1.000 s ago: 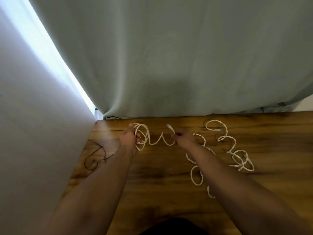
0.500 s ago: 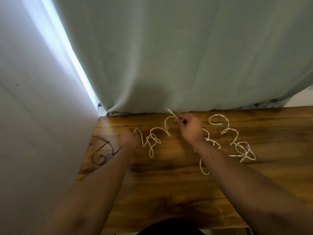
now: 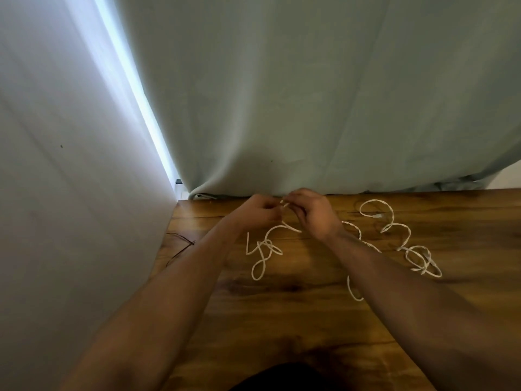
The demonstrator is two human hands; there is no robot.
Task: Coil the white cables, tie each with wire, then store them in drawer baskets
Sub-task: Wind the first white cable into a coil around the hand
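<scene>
Found left hand (image 3: pixel 259 211) and right hand (image 3: pixel 313 214) brought together above the far edge of the wooden table (image 3: pixel 296 320), just short of the grey-green curtain (image 3: pixel 310 94). Noted the fingers of both curled and pinching the end of one white cable (image 3: pixel 277 227) between them; could not make out exact fingertip placement. One second ago, recorded the left hand gripping a small bunch of loops and the right holding the free end well apart from it. Half a second ago, recorded those loops out of the left hand and slack on the table, with the right lifting the end toward the curtain. Now found the left hand moved across to join the right at that end, leaving the rest of the cable trailing in loose, uneven loops on the wood below the wrists. Judged the first coil given up and winding restarted from the end. Logged further white cabling (image 3: pixel 377 215) sprawled uncoiled to the right, partly under the right forearm, and dark tie wire (image 3: pixel 189 241) lying untouched near the wall (image 3: pixel 70 193). Saw no drawer baskets. Rated progress as early: nothing coiled, tied or stored.
</scene>
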